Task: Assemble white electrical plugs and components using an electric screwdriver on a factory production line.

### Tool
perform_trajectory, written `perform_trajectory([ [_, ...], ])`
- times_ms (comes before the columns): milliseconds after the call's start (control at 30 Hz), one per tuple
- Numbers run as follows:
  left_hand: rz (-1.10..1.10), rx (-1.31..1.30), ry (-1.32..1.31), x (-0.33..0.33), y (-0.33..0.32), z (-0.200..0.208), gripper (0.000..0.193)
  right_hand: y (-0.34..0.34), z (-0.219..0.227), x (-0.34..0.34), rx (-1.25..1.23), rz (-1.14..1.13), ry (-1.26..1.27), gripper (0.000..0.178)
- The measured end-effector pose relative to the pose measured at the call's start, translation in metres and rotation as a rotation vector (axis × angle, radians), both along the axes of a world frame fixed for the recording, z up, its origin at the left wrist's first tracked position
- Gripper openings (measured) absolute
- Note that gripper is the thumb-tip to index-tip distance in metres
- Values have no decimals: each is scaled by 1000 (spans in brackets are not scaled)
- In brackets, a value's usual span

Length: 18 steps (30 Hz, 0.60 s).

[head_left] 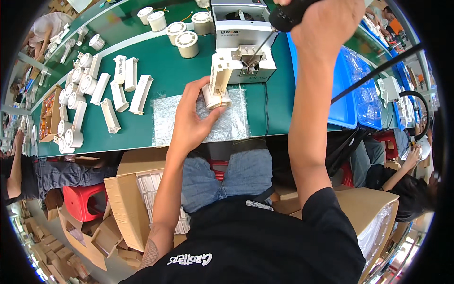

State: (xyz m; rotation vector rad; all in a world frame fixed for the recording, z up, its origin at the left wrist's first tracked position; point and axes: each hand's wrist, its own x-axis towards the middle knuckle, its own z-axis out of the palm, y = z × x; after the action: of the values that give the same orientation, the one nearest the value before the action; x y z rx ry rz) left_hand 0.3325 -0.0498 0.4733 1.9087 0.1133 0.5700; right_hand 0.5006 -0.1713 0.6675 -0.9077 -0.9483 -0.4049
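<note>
Left hand (194,116), centre of frame: curled around the round base of a white fan housing (211,98), thumb at the front; its channel-shaped handle stands up toward the top. Right hand (326,28), upper right: closed around a black driver (287,18), shaft slanting down-left to the metal bracket of a grey-white machine (242,35), upper centre. Tip contact: cannot tell. Step in hand, judged: picking up a screw. Next move probably calls for lifting the shaft clear, then lining it up over the steadied housing. Outward: clear plastic sheet (165,127) below; loose white handles (141,94) left.
</note>
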Motion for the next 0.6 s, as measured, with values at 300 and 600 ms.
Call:
perform_trajectory([
  [300,4,-22,-29,3,-3,1,69,-3,-6,4,-87,-63,-13,64],
  [600,-16,25,27,0,-1,4,72,-4,-3,-53,-145,-71,106,74],
])
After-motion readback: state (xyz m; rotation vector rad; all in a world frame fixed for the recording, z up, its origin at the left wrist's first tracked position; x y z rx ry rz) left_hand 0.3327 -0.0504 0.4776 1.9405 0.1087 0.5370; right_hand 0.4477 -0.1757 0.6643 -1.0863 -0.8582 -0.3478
